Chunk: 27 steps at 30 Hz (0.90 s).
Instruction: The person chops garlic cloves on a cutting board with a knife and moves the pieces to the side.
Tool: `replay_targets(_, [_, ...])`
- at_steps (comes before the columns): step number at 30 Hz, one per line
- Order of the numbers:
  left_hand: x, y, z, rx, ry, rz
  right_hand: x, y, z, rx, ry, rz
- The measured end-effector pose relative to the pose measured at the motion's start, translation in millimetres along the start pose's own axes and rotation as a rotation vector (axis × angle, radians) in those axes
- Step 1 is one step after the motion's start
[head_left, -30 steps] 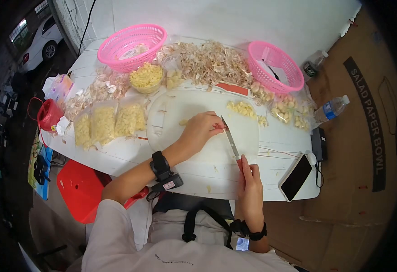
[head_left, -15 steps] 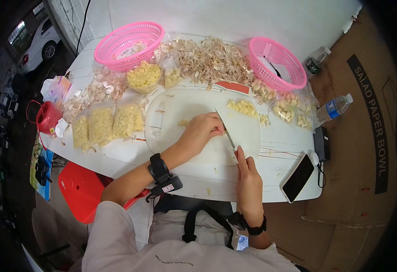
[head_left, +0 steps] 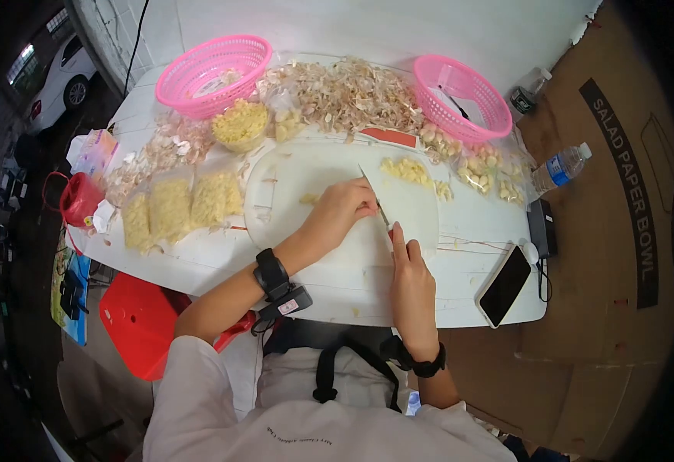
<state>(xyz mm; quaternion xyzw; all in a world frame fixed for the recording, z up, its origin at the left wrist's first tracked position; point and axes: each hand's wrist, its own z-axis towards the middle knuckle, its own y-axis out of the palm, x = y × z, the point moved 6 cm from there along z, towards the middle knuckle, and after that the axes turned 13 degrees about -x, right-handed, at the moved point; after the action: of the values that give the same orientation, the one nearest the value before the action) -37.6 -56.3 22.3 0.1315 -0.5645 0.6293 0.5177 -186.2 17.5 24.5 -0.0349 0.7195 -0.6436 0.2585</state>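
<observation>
My right hand [head_left: 412, 266] is wrapped round the handle of a knife [head_left: 384, 212], its blade slanting up and left over the white cutting board [head_left: 298, 239]. Beside the blade, on its left, my left hand [head_left: 343, 208] has its fingers pressed together; whatever they hold is too small to make out. Pale garlic pieces [head_left: 406, 170] lie at the board's upper right, and a few more [head_left: 310, 199] rest left of my left hand.
Pink baskets [head_left: 169, 91] stand at the back, with garlic skins [head_left: 352, 96] between them. Filled bags [head_left: 170, 208] and a tub of garlic [head_left: 240, 125] are at left. A phone [head_left: 505, 286] and a bottle [head_left: 561, 169] are at right.
The view has shifted slightly. My right hand and the knife have moved a little up and left, closer to my left hand, which keeps its pinched shape.
</observation>
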Motion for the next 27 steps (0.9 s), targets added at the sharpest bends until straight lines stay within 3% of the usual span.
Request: replay_targets(27, [-6,3,0,0.029,-0.05,0.005,11,-3,-28,0.047,-0.008,0.098])
